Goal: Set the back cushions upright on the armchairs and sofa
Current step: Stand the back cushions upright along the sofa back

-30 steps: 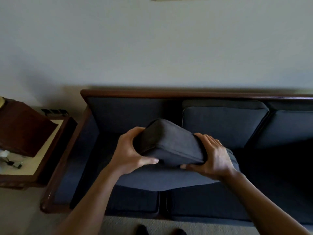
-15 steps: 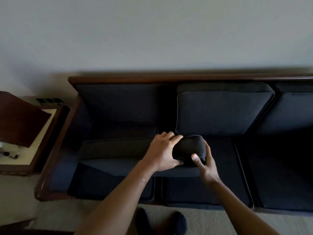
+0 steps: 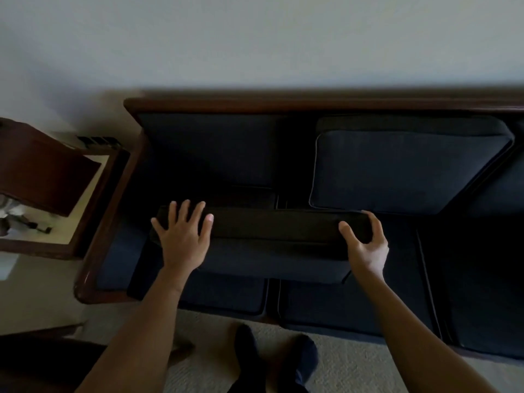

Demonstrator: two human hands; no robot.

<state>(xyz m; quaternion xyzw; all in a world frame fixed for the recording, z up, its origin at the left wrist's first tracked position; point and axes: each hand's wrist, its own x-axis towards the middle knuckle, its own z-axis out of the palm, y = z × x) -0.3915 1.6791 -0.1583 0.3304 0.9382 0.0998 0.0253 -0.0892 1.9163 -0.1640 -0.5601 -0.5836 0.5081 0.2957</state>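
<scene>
A dark blue back cushion (image 3: 272, 245) lies across the left seat of the sofa (image 3: 255, 104), its dark upper edge facing me. My left hand (image 3: 183, 236) rests flat on the cushion's left end, fingers spread. My right hand (image 3: 365, 242) curls around the cushion's right end. A second back cushion (image 3: 397, 168) stands upright against the sofa's backrest in the middle. The backrest panel at the left (image 3: 207, 148) is bare.
A wooden side table (image 3: 93, 199) with a dark lamp shade (image 3: 37, 165) and small items stands left of the sofa. The sofa's wooden arm (image 3: 110, 222) runs beside it. Beige carpet (image 3: 354, 364) and my dark-socked feet (image 3: 272, 355) are below.
The cushion, held lifted and end-on a second ago, now lies lengthwise on the left seat. My hands have moved apart to its two ends.
</scene>
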